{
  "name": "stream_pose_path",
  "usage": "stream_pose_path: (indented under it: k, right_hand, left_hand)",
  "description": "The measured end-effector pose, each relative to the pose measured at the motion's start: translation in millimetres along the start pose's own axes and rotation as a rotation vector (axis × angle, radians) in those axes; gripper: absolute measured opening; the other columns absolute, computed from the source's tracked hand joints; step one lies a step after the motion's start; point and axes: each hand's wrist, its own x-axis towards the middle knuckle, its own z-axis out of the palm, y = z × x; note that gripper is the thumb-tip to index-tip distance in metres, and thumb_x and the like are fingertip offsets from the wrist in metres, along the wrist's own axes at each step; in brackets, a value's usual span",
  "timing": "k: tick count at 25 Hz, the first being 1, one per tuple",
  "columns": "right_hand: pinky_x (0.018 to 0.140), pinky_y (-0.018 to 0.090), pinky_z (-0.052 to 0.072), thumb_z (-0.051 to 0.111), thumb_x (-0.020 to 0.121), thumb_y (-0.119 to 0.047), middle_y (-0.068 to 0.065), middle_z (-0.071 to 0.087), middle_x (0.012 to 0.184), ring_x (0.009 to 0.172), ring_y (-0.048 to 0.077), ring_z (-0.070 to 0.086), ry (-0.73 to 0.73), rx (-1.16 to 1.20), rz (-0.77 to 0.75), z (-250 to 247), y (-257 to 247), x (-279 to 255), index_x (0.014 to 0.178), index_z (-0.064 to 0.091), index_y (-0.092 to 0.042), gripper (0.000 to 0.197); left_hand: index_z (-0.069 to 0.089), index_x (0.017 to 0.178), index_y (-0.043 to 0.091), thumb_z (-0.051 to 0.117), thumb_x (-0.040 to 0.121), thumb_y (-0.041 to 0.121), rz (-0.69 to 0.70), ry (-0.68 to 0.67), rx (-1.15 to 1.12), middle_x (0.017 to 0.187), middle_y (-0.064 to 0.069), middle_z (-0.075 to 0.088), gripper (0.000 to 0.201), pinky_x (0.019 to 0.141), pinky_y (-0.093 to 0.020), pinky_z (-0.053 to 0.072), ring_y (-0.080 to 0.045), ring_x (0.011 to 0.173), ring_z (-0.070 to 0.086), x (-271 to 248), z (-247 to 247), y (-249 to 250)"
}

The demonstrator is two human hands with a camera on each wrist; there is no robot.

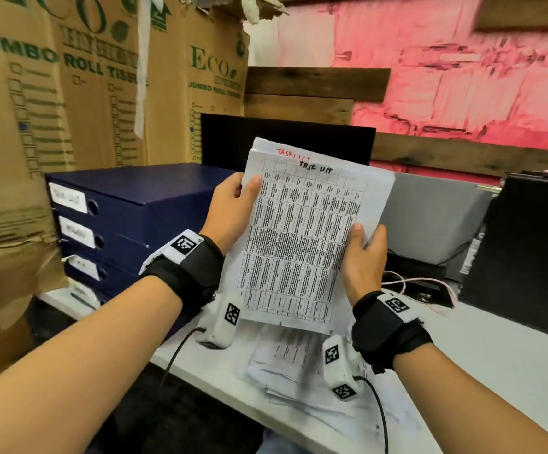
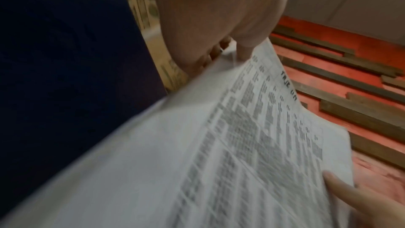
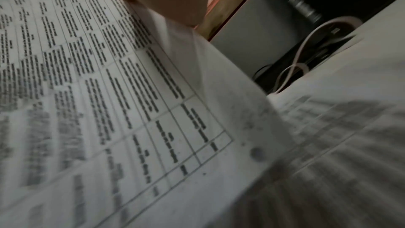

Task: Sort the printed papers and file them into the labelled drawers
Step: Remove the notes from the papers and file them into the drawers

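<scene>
Item: sheaf of printed papers [image 1: 302, 237], white, top sheet carrying a ruled table of dense black text with a handwritten black heading; a sheet behind is showing a red handwritten heading at its upper edge. The sheaf is being held upright above the tabletop [image 1: 495, 362], tilted slightly, between both hands. Left hand [image 1: 233, 204] is gripping the upper left edge, thumb lying across the front of the top sheet, fingers curled behind; grip clamped on the sheaf. Right hand [image 1: 362, 257] is gripping the lower right edge, thumb pressing on the front, fingers behind; grip likewise clamped on the sheaf. In the left wrist view the same papers [image 2: 241, 145] are filling the frame, blurred, with the thumb of the other hand at the lower right corner. In the right wrist view the table print [image 3: 109, 93] is reading at close range, also blurred. Associated: loose papers [image 1: 285, 358] are lying in a scattered pile on the tabletop directly beneath the held sheaf. Dark blue drawer unit [image 1: 141, 204] is standing at the left of the tabletop, its stacked drawers each bearing a white label, wording illegible. Cardboard cartons [image 1: 69, 93] are standing behind and left of it. Both wrists are wearing black straps with white camera modules.
</scene>
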Motion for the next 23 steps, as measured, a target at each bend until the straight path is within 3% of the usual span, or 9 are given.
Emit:
stream_pose_path:
  k: [3, 6, 8, 10, 13, 16, 19, 23]
  right_hand:
    - [0.073, 0.004, 0.042, 0.044, 0.102, -0.020, -0.012, 0.058, 0.101, 0.089, -0.007, 0.055, -0.107, 0.103, -0.012, 49, -12, -17, 0.107, 0.048, -0.013, 0.009]
    - [0.078, 0.007, 0.039, 0.044, 0.102, -0.020, -0.018, 0.056, 0.101, 0.093, -0.008, 0.054, -0.207, 0.145, -0.002, 88, -16, -43, 0.108, 0.049, -0.018, 0.008]
    - [0.079, 0.008, 0.038, 0.042, 0.102, -0.019, -0.020, 0.055, 0.101, 0.092, -0.008, 0.054, -0.251, 0.146, 0.002, 104, -15, -58, 0.108, 0.048, -0.020, 0.008]
    - [0.085, 0.017, 0.043, 0.042, 0.102, -0.020, -0.012, 0.059, 0.105, 0.095, 0.000, 0.056, -0.292, 0.128, 0.013, 114, -10, -71, 0.110, 0.050, -0.017, 0.012]
    - [0.090, 0.035, 0.047, 0.042, 0.102, -0.021, 0.002, 0.060, 0.109, 0.099, 0.017, 0.057, -0.302, 0.068, 0.026, 118, -5, -80, 0.111, 0.051, -0.011, 0.016]
    - [0.089, 0.034, 0.047, 0.042, 0.102, -0.019, 0.003, 0.060, 0.107, 0.096, 0.017, 0.056, -0.291, 0.056, 0.036, 115, -6, -78, 0.108, 0.051, -0.010, 0.014]
    - [0.085, 0.035, 0.047, 0.042, 0.102, -0.021, 0.004, 0.059, 0.103, 0.092, 0.017, 0.055, -0.294, 0.016, 0.013, 116, -5, -77, 0.102, 0.049, -0.010, 0.013]
    - [0.080, 0.033, 0.045, 0.042, 0.102, -0.020, -0.001, 0.057, 0.096, 0.082, 0.011, 0.053, -0.285, -0.001, 0.023, 118, -2, -75, 0.098, 0.048, -0.010, 0.013]
  left_hand:
    - [0.061, 0.086, 0.014, 0.056, 0.097, 0.022, 0.039, 0.013, 0.130, 0.087, -0.002, 0.067, 0.013, 0.068, -0.022, 0.052, -0.007, 0.074, 0.062, 4, -72, 29]
    - [0.067, 0.086, 0.012, 0.059, 0.095, 0.020, 0.012, 0.057, 0.330, 0.080, -0.002, 0.066, 0.015, 0.062, -0.021, 0.051, -0.008, 0.067, 0.058, -5, -139, 51]
    - [0.068, 0.089, 0.008, 0.058, 0.094, 0.020, 0.027, 0.160, 0.430, 0.078, -0.001, 0.067, 0.016, 0.057, -0.017, 0.048, -0.007, 0.064, 0.057, -12, -177, 54]
    - [0.067, 0.091, 0.010, 0.056, 0.095, 0.020, -0.058, 0.253, 0.461, 0.078, 0.000, 0.068, 0.015, 0.058, -0.020, 0.048, -0.009, 0.065, 0.057, -23, -214, 40]
    - [0.068, 0.090, 0.013, 0.056, 0.095, 0.020, -0.241, 0.276, 0.575, 0.081, -0.001, 0.070, 0.015, 0.069, -0.030, 0.049, -0.013, 0.072, 0.058, -43, -254, -4]
    - [0.068, 0.084, 0.016, 0.057, 0.095, 0.022, -0.341, 0.256, 0.642, 0.080, -0.001, 0.068, 0.016, 0.076, -0.033, 0.049, -0.015, 0.074, 0.057, -55, -268, -46]
    - [0.068, 0.092, 0.018, 0.058, 0.094, 0.023, -0.384, 0.241, 0.647, 0.076, 0.002, 0.061, 0.011, 0.075, -0.033, 0.049, -0.018, 0.075, 0.055, -53, -263, -66]
    - [0.061, 0.109, 0.017, 0.051, 0.095, 0.012, -0.258, 0.171, 0.527, 0.082, -0.001, 0.055, 0.017, 0.063, -0.022, 0.042, -0.016, 0.070, 0.050, -37, -236, -63]
